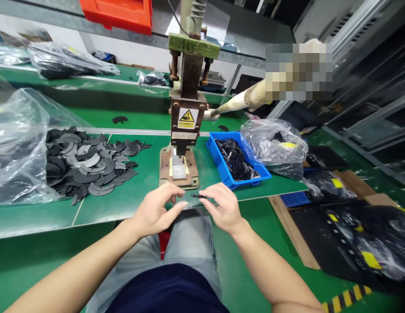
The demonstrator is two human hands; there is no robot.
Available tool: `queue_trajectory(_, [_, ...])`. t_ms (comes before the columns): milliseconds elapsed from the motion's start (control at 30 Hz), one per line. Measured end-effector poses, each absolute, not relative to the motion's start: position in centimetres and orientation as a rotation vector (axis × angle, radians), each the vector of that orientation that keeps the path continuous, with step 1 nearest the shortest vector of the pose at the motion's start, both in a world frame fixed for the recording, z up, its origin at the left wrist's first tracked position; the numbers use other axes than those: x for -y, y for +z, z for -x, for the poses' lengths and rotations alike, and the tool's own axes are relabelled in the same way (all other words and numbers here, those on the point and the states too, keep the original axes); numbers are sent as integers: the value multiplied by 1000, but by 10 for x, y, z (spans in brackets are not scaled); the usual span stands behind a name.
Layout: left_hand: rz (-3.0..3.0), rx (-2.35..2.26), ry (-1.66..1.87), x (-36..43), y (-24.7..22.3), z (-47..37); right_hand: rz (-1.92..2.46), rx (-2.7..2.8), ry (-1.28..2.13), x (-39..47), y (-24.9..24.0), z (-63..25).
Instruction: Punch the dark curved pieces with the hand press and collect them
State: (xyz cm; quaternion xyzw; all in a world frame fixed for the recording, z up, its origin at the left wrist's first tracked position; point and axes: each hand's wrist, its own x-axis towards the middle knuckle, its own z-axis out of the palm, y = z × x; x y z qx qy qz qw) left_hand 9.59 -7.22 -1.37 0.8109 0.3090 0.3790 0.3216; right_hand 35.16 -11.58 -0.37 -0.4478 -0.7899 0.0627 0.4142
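Note:
Between finger and thumb of my right hand (pixel 222 206) is a small dark part (pixel 198 196), held near the table's front edge. My left hand (pixel 161 206) is just to its left, thumb and fingers apart, with nothing seen between them. Behind both hands stands a hand press (pixel 186 104) on a metal base (pixel 165 171), with a pale block (pixel 179 168) under its ram. To the right of the press, a blue bin (pixel 222 169) holds many small black parts (pixel 236 161). A heap of dark curved pieces (pixel 94 165) lies on the left of the green table (pixel 107 208).
Clear plastic bags stand at the left (pixel 19 143) and behind the blue bin (pixel 276 145). The press lever (pixel 236 102) slants up to the right. A red bin (pixel 119 15) is on the shelf above. Bagged parts (pixel 378 234) and cardboard (pixel 296 234) lie at the right.

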Motion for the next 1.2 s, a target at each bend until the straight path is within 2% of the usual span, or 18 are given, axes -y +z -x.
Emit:
queue_trajectory(433, [-2173, -693, 1026, 74, -6, -102, 1030, 2003, 187, 113, -15, -337])
queue_trajectory(667, [-1409, -698, 597, 70, -10, -105, 950, 2175, 58, 107, -14, -335])
queue_trajectory(800, [-1175, -577, 570, 59, -23, -103, 894, 2226, 95, 98, -5, -338])
queue_trajectory(900, [-1237, -655, 737, 37, -33, -98, 995, 2102, 67, 81, 20, -355])
queue_trajectory(1000, [-1362, -832, 954, 2, -42, -91, 1071, 1775, 14, 55, 65, -378])
queue_trajectory(1100, [-1581, -1033, 1073, -35, -47, -88, 815, 1523, 103, 28, 125, -387])
queue_trajectory(1200, [-1927, -1182, 1006, -60, -46, -92, 500, 1515, 226, 13, 180, -375])
